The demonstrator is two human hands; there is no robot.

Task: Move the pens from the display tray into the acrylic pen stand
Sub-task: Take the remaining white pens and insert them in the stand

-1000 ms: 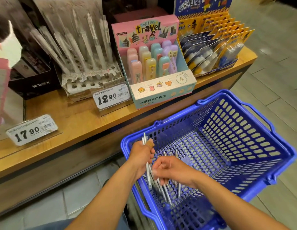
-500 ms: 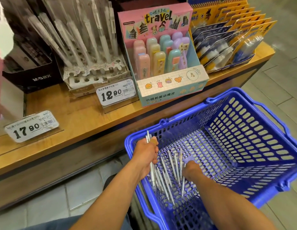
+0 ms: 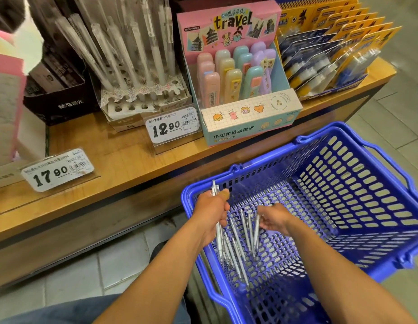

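Note:
A bundle of slim white pens (image 3: 217,230) stands upright in my left hand (image 3: 211,211), which grips it at the near left corner of the blue basket (image 3: 357,183). Several more white pens (image 3: 238,250) lie loose on the basket floor. My right hand (image 3: 274,218) is low inside the basket, its fingertips closing on one loose pen (image 3: 256,232). On the wooden shelf behind stands the clear pen stand (image 3: 142,101) with rows of holes, several long white pens leaning in it.
Along the wooden shelf (image 3: 124,164) sit a black M&G box (image 3: 60,101), a pink "travel" eraser box (image 3: 247,118) and yellow carded packs (image 3: 332,54). Price tags reading 12.90 (image 3: 173,126) and 17.90 (image 3: 57,170) stand at the shelf front. Tiled floor lies below.
My right hand dropped onto the loose pens on the basket floor and now has one at its fingertips. My left hand kept its bundle at the basket rim. The view came closer.

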